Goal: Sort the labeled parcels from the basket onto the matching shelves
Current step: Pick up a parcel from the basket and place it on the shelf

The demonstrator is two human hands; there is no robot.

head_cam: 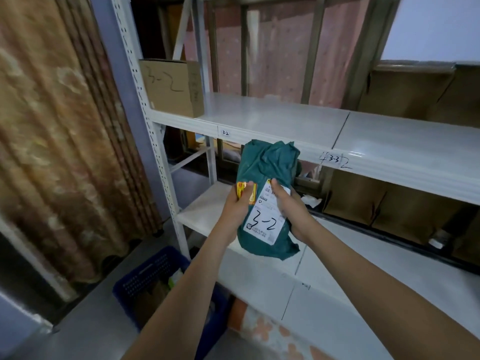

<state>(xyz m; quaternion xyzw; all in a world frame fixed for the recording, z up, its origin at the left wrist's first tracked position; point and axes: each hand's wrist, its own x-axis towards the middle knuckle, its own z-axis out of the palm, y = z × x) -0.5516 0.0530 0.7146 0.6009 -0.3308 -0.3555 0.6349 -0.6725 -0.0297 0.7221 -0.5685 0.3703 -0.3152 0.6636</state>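
Both hands, left (237, 206) and right (292, 210), grip a green parcel (270, 183) marked 3-2.

A green plastic parcel (270, 178) with a white label marked "3-2" is held up, tilted, just below the white shelf (272, 118) tagged "3-2". A cardboard box (168, 87) marked "3-2" stands at that shelf's left end. The blue basket (145, 276) sits on the floor below.

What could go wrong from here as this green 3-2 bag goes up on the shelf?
1. The shelf edge carries two tags, 3-2 and 3-3, close together; the green parcel could land in the wrong section.
2. Both the left hand and right hand grip only its lower half, so the floppy top may catch under the shelf lip.
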